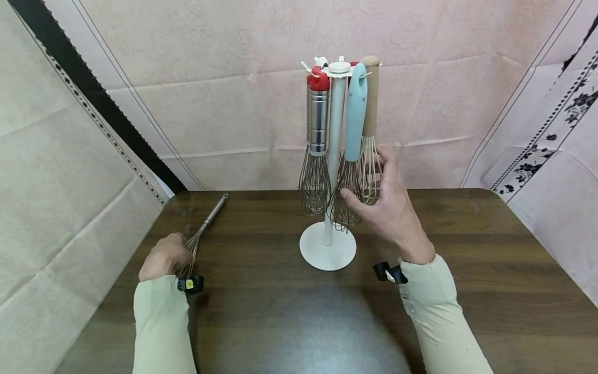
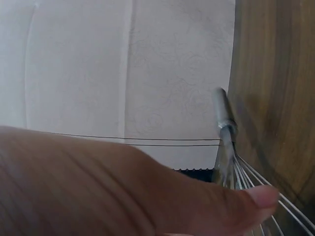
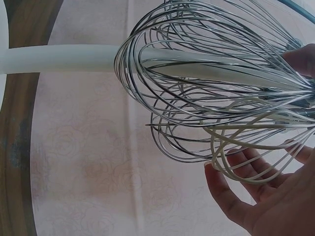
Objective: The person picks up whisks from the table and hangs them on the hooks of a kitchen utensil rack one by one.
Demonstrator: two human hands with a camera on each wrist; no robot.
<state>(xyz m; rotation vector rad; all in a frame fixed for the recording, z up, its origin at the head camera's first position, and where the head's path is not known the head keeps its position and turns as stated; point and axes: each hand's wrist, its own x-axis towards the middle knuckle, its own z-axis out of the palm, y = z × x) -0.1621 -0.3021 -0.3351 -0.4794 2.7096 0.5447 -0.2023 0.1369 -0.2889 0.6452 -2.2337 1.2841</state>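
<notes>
My left hand [image 1: 165, 255] grips a metal whisk [image 1: 215, 210] by its wires, at the left of the table. The whisk's handle points away toward the back edge. A white stand [image 1: 317, 254] in the middle carries several hanging whisks. Among them are a blue-handled whisk [image 1: 356, 122], one with a beige handle [image 1: 370, 104], and a red-topped metal whisk [image 1: 319, 117]. Around the right side of the hanging wires, my right hand [image 1: 394, 213] is spread. Its thumb lies by the blue-handled whisk's wires, and its fingertips touch the pale wires [image 3: 246, 145] of the beige-handled one.
The stand's round base rests on a brown wooden table [image 1: 261, 301]. Patterned cloth [image 1: 224, 104] hangs behind the table and along both sides. White hooks ring the top of the stand [image 1: 339, 67]. Small dark cameras [image 1: 190, 284] are strapped at both wrists.
</notes>
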